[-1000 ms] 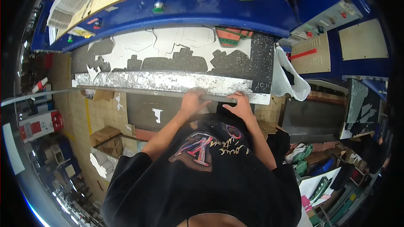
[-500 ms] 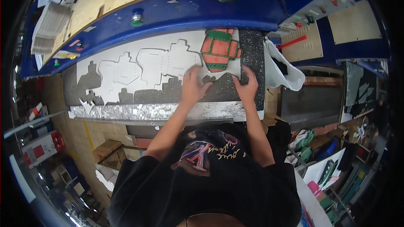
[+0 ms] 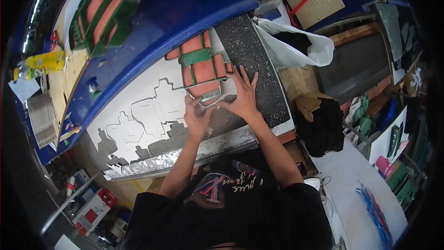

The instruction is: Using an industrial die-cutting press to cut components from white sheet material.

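Observation:
A cutting die [image 3: 201, 71] with a green frame and reddish-pink foam pads lies on the white sheet [image 3: 125, 106], over a black board [image 3: 252, 48]. My left hand [image 3: 196, 118] has its fingers against the left side of the die's near end, thumb toward the middle. My right hand [image 3: 243, 95] grips the right side of that end with thumb and forefinger. Its other fingers spread over the black board. Both thumbs nearly meet at the die's near edge. Cut outlines of box shapes run across the sheet to the left, with dark gaps along its near side.
A blue machine beam [image 3: 152, 46] crosses behind the board. Beyond it stand another green and pink die [image 3: 99, 16], a yellow-labelled bottle [image 3: 44, 65] and a paper stack [image 3: 42, 120]. A white plastic bag [image 3: 319, 53] hangs at the right. A scuffed metal strip [image 3: 178, 153] edges the board.
My hands, apart from the die before, have come onto its near end. The whole view has swung, so the machine and board now slant.

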Tool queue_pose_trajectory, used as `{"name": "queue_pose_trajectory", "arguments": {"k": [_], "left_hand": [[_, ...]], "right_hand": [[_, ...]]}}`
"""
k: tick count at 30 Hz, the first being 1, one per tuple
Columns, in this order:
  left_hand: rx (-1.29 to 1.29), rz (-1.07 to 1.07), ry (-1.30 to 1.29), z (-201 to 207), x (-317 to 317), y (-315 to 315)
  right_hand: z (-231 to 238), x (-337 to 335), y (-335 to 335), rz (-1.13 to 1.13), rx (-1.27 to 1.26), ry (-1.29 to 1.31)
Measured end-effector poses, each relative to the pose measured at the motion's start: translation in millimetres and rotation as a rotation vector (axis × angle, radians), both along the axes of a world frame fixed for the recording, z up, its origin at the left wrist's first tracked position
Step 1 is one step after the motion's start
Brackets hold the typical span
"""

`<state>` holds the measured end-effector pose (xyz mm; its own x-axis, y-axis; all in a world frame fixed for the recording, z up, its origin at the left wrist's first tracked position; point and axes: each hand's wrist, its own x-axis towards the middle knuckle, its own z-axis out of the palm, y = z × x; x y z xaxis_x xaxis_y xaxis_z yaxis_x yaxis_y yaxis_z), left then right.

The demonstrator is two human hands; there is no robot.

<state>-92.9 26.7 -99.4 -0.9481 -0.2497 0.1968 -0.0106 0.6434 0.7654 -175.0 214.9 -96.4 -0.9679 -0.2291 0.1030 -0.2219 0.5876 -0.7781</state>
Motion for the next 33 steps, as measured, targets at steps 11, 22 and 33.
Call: {"name": "queue_pose_trajectory", "arguments": {"k": [11,22,33], "left_hand": [[-0.054,0.019,0.019,-14.5,14.9,2.1],[-0.077,0.121,0.064,-11.9,19.1,15.7],[0.031,0.206,0.051,-14.5,20.5,20.7]], "right_hand": [[-4.9,5.0,-3.1,0.002,-0.026,0.02],[-4.9,5.1,-3.6,0.029,-0.003,0.058],[-12.3,5.7,-7.6,0.04,0.015,0.083]]}}
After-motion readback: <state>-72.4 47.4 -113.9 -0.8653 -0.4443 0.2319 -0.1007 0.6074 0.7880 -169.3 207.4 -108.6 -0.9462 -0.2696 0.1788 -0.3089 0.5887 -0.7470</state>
